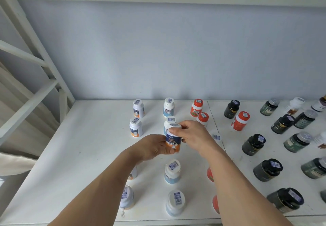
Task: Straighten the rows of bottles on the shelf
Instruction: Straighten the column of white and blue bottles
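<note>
Both hands hold one white bottle with an orange-and-blue label (173, 142) above the middle of the white shelf (84, 155). My left hand (154, 148) grips its lower body from the left. My right hand (193, 134) pinches its white cap from the right. Right behind it stands a light-blue bottle (170, 121), partly hidden. Two more orange-and-blue bottles (135, 127) (138, 108) stand in the left column. Light-blue bottles (172, 172) (175, 202) line the middle column toward me.
Red bottles (196, 107) (240, 120) stand right of centre, some hidden by my right forearm. Several black and dark green bottles (254, 144) crowd the shelf's right side. The shelf's white frame post (44, 56) rises at left; a pale wall (167, 49) closes the back.
</note>
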### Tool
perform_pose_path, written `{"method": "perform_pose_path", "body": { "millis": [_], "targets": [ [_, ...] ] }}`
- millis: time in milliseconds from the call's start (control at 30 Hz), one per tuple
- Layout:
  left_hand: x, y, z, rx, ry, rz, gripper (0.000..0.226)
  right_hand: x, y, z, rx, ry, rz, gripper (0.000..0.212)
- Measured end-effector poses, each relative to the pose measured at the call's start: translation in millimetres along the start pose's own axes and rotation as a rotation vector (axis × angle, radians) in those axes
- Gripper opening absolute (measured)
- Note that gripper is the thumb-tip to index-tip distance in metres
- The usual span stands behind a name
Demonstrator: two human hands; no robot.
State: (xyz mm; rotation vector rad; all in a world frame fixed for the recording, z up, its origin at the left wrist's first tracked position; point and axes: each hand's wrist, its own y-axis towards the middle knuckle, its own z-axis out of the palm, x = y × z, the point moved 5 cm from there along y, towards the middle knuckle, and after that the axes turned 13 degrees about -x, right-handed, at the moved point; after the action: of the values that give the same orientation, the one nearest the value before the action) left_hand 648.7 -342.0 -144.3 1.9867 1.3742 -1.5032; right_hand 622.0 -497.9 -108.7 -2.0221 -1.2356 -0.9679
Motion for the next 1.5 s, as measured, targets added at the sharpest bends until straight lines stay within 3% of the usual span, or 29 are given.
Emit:
{"method": "perform_pose_path", "body": {
  "millis": [100, 200, 267, 367, 533, 767, 1200, 1500],
  "targets": [
    [1, 2, -8, -0.08, 0.22, 0.046, 0.044, -3, 2, 7, 0.021, 0.011, -0.017, 0.037],
    [-3, -1, -24, -0.234, 0.625, 0.12, 0.053, -2, 2, 16, 0.035, -0.028, -0.071, 0.035],
    [-4, -4, -34, -0.347, 0.878, 0.204, 0.047, -2, 2, 23, 0.053, -0.043, -0.09, 0.036],
    [1, -7, -43, -0.461, 1.036, 0.324, 0.035, -2, 1, 34, 0.077, -0.047, -0.101, 0.035],
    [16, -9, -54, -0.613, 1.059, 0.451, 0.023, 5, 2, 46, 0.071, -0.029, -0.154, 0.028],
    [33, -18, -80, -0.729, 1.041, 0.493, 0.011, 12, 2, 71, 0.09, 0.055, -0.139, 0.027],
    [72, -29, -136, -0.694, 0.895, 0.574, 0.015, 27, -6, 147, 0.035, 0.093, -0.004, 0.03],
    [81, -28, -145, -0.673, 0.796, 0.579, 0.017, 26, -13, 161, 0.017, 0.05, 0.025, 0.032]
  ]
}}
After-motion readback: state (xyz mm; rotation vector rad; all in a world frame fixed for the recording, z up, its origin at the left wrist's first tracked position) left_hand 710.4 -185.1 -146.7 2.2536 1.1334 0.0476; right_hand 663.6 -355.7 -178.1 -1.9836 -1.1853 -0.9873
